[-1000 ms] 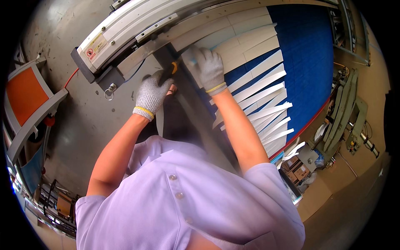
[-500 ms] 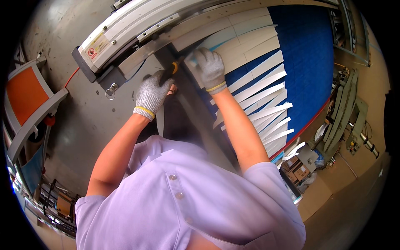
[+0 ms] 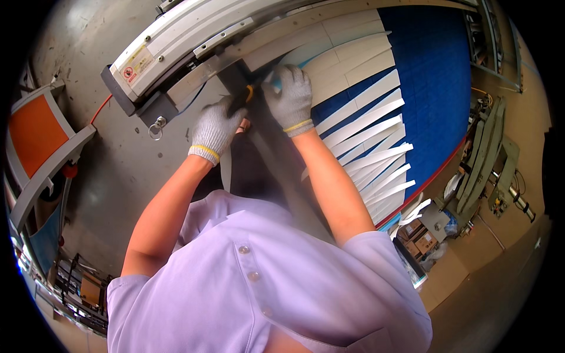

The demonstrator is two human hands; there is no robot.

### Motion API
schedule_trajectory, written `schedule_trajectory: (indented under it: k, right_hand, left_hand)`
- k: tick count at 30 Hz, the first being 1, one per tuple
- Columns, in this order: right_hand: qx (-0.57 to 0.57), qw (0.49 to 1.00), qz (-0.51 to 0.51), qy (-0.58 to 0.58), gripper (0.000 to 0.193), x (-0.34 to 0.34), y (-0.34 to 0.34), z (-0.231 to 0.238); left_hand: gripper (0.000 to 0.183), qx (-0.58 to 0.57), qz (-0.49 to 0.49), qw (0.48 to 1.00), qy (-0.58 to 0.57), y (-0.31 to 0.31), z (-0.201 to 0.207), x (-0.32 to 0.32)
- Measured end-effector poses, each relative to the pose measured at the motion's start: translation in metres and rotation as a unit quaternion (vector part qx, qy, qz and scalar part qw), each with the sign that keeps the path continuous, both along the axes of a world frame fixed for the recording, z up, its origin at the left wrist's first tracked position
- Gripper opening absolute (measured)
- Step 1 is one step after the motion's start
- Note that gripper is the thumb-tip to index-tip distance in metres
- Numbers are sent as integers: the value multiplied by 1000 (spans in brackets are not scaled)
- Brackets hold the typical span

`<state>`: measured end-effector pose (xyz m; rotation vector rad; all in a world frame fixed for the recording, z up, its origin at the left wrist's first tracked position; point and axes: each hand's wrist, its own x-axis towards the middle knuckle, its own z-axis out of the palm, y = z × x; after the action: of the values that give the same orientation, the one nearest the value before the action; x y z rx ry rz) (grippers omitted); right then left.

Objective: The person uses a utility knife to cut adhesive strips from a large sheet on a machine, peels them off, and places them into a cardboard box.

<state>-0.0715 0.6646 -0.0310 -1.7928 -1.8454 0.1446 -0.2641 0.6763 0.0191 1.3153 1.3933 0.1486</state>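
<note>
My left hand (image 3: 213,126), in a grey knit glove with a yellow cuff edge, is curled closed below the machine beam. A white strip (image 3: 226,172) hangs beneath it, seemingly from its grip. Beside its fingers shows a dark piece with a yellow-orange part (image 3: 250,93); its kind is unclear, as is whether I hold it. My right hand (image 3: 289,97), gloved alike, bends its fingers over the left end of pale strips (image 3: 347,70) on the blue bed. A light-blue edge (image 3: 275,79) shows by its fingertips; what they grip is hidden.
A long white machine beam (image 3: 182,50) crosses above my hands, with a ring pin (image 3: 156,129) at its end. Several loose white strips fan over the blue surface (image 3: 432,76). An orange-panelled frame (image 3: 41,138) stands left; green metal parts (image 3: 482,156) lie right.
My right hand has moved slightly left, closer to my left hand, and its thumb now shows apart from the fingers. My left hand has barely shifted.
</note>
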Motion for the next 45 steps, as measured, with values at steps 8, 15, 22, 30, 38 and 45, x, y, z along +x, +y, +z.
schedule_trajectory:
  k: [8,15,22,30,38,45]
  right_hand:
    - [19,1000,-12,15,40,-2,-5,-6]
    - [23,999,-24,31,38,-4,-7,-10]
    - [52,998,-25,36,31,-2,-11,-20]
    - [4,998,-40,45,34,0,-3,-8]
    - [-6,999,-47,22,27,2,-4,-5]
    - [5,998,-51,21,22,3,-5,-9]
  left_hand:
    - [38,-21,-9,1000,4,4,2,3]
    - [39,-27,-3,1000,-2,3,3,4]
    - [41,-22,6,1000,-12,0,-5,2]
    - [42,-6,-11,1000,-2,1,-2,4]
    - [47,155,-2,986,69,1,-30,-2]
    - [51,120,-87,984,103,31,-14,9]
